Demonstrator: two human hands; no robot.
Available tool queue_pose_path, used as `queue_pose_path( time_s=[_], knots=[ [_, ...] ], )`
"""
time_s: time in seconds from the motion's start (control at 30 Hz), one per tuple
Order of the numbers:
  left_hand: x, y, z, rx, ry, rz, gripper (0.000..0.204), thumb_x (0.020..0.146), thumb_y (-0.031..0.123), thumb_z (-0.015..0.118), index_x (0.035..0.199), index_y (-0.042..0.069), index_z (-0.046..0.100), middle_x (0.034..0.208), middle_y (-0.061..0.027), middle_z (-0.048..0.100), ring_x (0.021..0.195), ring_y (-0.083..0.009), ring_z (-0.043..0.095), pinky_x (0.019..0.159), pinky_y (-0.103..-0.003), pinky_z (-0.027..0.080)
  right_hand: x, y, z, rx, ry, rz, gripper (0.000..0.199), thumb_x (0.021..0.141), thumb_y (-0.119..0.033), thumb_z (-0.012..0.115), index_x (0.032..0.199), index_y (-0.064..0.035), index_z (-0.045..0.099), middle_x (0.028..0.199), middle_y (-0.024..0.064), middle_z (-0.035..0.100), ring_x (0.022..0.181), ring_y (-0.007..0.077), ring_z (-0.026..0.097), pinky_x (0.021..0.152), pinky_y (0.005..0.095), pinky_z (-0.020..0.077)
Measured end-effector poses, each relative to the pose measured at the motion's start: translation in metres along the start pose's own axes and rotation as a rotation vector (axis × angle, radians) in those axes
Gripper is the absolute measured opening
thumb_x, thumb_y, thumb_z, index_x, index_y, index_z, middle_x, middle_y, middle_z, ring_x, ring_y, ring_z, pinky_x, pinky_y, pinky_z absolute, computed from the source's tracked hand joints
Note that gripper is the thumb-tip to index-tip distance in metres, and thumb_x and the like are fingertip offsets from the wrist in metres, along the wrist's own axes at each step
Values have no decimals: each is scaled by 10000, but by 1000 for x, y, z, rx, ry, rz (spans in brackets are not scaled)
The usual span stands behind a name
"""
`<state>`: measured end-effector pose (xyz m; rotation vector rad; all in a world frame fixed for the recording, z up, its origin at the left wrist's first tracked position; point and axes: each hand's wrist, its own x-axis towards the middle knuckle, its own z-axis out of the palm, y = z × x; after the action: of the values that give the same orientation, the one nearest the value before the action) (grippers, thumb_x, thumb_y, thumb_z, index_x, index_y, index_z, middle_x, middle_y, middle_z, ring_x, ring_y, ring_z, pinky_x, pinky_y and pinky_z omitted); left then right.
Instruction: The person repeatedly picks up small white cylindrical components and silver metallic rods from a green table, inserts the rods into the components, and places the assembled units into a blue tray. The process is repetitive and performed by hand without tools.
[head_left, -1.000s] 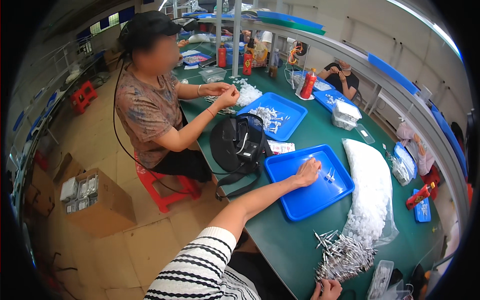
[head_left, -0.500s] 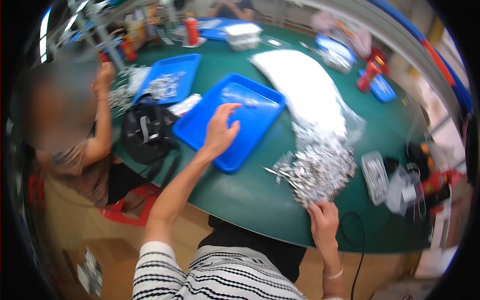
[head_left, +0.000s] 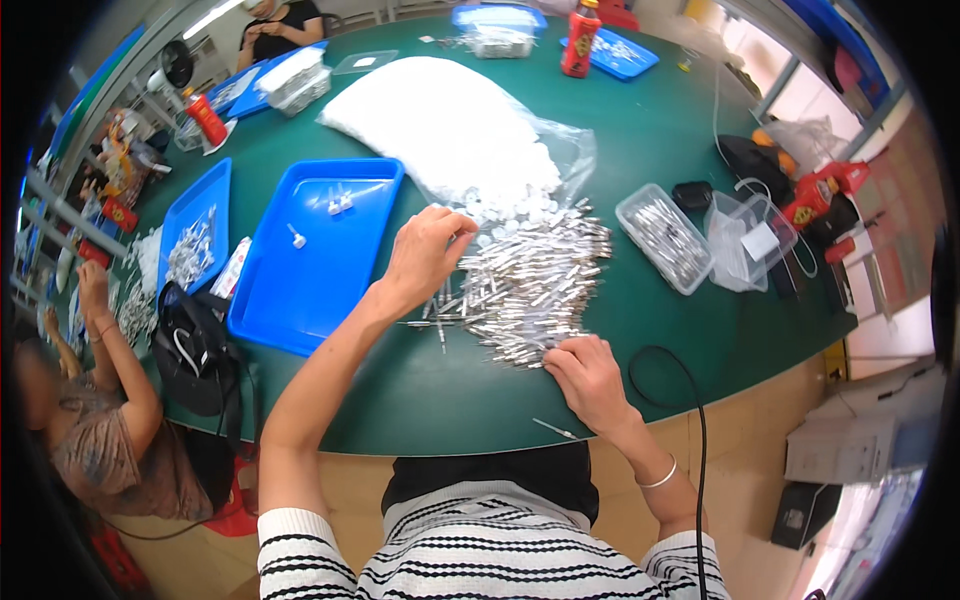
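Note:
A heap of thin silvery metal pins (head_left: 530, 285) lies in front of me on the green table. At its near edge my right hand (head_left: 592, 380) has thumb and fingers pinched together against the pins; whatever is between them is hidden. My left hand (head_left: 430, 250) reaches to the heap's upper left, fingers curled and closed beside small white plastic caps (head_left: 515, 205). What it holds, if anything, I cannot make out. The caps spill from a large clear bag (head_left: 430, 110) full of white pieces. Left of that hand, a blue tray (head_left: 300, 320) carries a few small white-capped parts (head_left: 340, 200).
One loose pin (head_left: 553, 429) lies near the table edge. To the right are a clear box of pins (head_left: 667, 240), an empty-looking clear container (head_left: 752, 238) and a black cable (head_left: 690, 375). A black bag (head_left: 195, 350) and a seated co-worker (head_left: 110, 430) are at the left.
My left hand has gone from above the blue tray to the boundary of caps and pins. My right hand stays at the heap's near edge. The head view has shifted and sharpened.

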<state>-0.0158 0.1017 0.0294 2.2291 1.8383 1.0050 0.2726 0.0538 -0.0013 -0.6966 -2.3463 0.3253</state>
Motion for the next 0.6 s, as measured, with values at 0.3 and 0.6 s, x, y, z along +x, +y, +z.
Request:
queue_pose_path(
  time_s=[0.3,0.6],
  knots=[
    [-86,74,-11,-207,-47,8,184,781,-49,659,952,18,671,888,-108,649,790,-228,623,694,-305,489,-62,-41,-22,31,-145,124,318,678,-211,785,937,-101,636,834,20,530,711,211,489,636,351,357],
    [-128,95,-2,-264,12,-21,230,736,-55,690,945,37,669,892,-98,648,803,-247,614,672,-326,489,-54,-27,-11,50,-129,41,164,741,-94,698,822,-59,560,734,47,464,662,206,474,612,338,370]
  ],
)
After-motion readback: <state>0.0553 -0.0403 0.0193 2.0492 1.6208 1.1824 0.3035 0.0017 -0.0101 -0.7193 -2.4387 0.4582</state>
